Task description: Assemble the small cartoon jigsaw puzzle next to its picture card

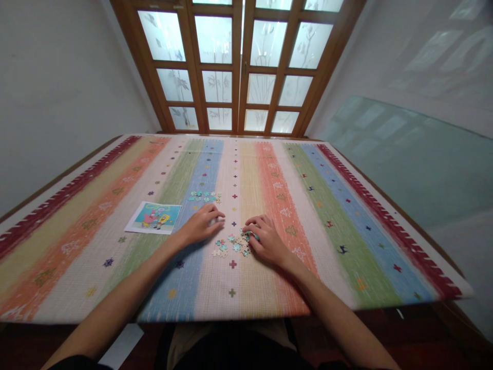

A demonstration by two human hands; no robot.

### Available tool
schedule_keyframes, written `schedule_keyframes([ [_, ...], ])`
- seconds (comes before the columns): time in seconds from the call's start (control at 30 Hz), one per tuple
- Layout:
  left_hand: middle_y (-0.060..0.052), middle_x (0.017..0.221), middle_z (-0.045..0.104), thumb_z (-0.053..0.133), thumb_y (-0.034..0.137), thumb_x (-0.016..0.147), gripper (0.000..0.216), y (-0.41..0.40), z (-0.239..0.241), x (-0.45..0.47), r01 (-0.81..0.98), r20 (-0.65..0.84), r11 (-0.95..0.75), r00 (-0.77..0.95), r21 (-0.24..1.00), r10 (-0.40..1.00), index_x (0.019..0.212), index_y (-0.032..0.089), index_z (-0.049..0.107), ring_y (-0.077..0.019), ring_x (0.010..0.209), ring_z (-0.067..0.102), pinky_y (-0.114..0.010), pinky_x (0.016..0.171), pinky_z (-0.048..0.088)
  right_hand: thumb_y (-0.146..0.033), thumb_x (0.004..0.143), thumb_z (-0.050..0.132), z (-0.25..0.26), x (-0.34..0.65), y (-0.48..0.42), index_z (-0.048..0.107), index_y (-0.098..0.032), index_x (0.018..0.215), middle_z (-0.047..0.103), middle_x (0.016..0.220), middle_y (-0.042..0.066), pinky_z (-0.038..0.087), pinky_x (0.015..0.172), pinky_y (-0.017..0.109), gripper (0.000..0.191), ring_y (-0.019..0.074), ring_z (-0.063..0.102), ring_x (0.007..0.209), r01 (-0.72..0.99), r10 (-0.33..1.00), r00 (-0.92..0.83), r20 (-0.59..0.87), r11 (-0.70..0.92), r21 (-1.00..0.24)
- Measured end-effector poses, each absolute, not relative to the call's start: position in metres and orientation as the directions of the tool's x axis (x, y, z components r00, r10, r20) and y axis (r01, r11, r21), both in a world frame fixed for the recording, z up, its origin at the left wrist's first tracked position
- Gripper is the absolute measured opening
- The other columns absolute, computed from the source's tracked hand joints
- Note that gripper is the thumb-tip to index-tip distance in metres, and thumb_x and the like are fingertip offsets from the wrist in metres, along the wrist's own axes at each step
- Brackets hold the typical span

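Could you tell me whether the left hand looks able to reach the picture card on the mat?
Probably yes: the picture card lies flat just beside the left hand, with only bare mat between them and nothing on it.

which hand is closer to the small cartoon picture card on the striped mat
Left. The left hand lies just right of the small cartoon picture card, not touching it; the right hand is farther right, on the loose puzzle pieces.
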State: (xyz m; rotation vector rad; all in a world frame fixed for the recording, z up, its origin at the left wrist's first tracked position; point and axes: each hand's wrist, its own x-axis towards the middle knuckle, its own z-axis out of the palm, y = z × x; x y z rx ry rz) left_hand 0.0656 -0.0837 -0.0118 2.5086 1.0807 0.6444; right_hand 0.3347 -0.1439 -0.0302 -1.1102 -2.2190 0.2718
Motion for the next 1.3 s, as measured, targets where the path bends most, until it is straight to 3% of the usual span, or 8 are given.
schedule_keyframes([
  [0.17, -0.007, 0.1, 0.061, 0.059, 0.035, 0.099, 0.022, -0.113, -0.011, 0.08, 0.509, 0.203, -0.671, 0.694, 0.539, 0.691, 0.111, 0.022, 0.072, -0.0214, 0.095, 0.059, -0.035, 0.087, 0.05, -0.007, 0.087, 0.054, -0.03, 0.334, -0.144, 0.073, -0.02, 0.099, 0.069, 0.109, 0.009, 0.039, 0.093, 0.044, 0.026, 0.0271, 0.054, 0.105, 0.656, 0.791, -0.451, 0.415, 0.608, -0.447],
  [0.6, -0.006, 0.096, 0.059, 0.06, 0.021, 0.096, 0.012, -0.127, -0.017, 0.105, 0.469, 0.24, -0.662, 0.679, 0.585, 0.693, 0.1, 0.02, 0.071, -0.0217, 0.095, 0.057, -0.037, 0.087, 0.05, -0.009, 0.088, 0.056, -0.03, 0.334, -0.143, 0.072, -0.02, 0.095, 0.069, 0.106, 0.008, 0.038, 0.089, 0.043, 0.021, 0.0263, 0.055, 0.101, 0.662, 0.782, -0.433, 0.449, 0.613, -0.431],
  [0.73, -0.006, 0.098, 0.058, 0.061, 0.022, 0.096, 0.015, -0.125, -0.017, 0.104, 0.479, 0.229, -0.681, 0.699, 0.554, 0.677, 0.107, 0.021, 0.071, -0.0215, 0.095, 0.057, -0.036, 0.086, 0.049, -0.01, 0.09, 0.056, -0.03, 0.333, -0.144, 0.072, -0.021, 0.094, 0.07, 0.105, 0.008, 0.038, 0.089, 0.042, 0.02, 0.0259, 0.055, 0.101, 0.654, 0.768, -0.435, 0.47, 0.628, -0.422],
  [0.93, -0.007, 0.093, 0.061, 0.048, 0.028, 0.105, 0.026, -0.118, -0.016, 0.103, 0.478, 0.255, -0.74, 0.73, 0.474, 0.635, 0.094, 0.018, 0.069, -0.0211, 0.09, 0.056, -0.035, 0.084, 0.048, -0.011, 0.091, 0.058, -0.028, 0.333, -0.144, 0.071, -0.02, 0.092, 0.07, 0.103, 0.007, 0.038, 0.088, 0.041, 0.016, 0.025, 0.055, 0.099, 0.634, 0.744, -0.449, 0.495, 0.655, -0.411],
  [1.07, -0.008, 0.093, 0.064, 0.043, 0.03, 0.106, 0.029, -0.103, -0.01, 0.082, 0.566, 0.29, -0.696, 0.644, 0.441, 0.708, 0.095, 0.018, 0.067, -0.0232, 0.094, 0.058, -0.038, 0.088, 0.048, -0.011, 0.091, 0.057, -0.028, 0.333, -0.145, 0.071, -0.02, 0.092, 0.071, 0.103, 0.008, 0.038, 0.089, 0.041, 0.017, 0.0251, 0.056, 0.1, 0.628, 0.746, -0.448, 0.493, 0.654, -0.421],
  [1.3, -0.007, 0.086, 0.067, 0.052, 0.038, 0.098, 0.028, -0.055, -0.003, 0.001, 0.818, 0.362, -0.426, 0.29, 0.386, 0.886, 0.083, 0.021, 0.068, -0.0257, 0.091, 0.059, -0.042, 0.091, 0.048, -0.013, 0.091, 0.056, -0.027, 0.334, -0.145, 0.073, -0.022, 0.093, 0.071, 0.106, 0.008, 0.038, 0.09, 0.043, 0.019, 0.0258, 0.056, 0.101, 0.66, 0.786, -0.426, 0.448, 0.609, -0.441],
])
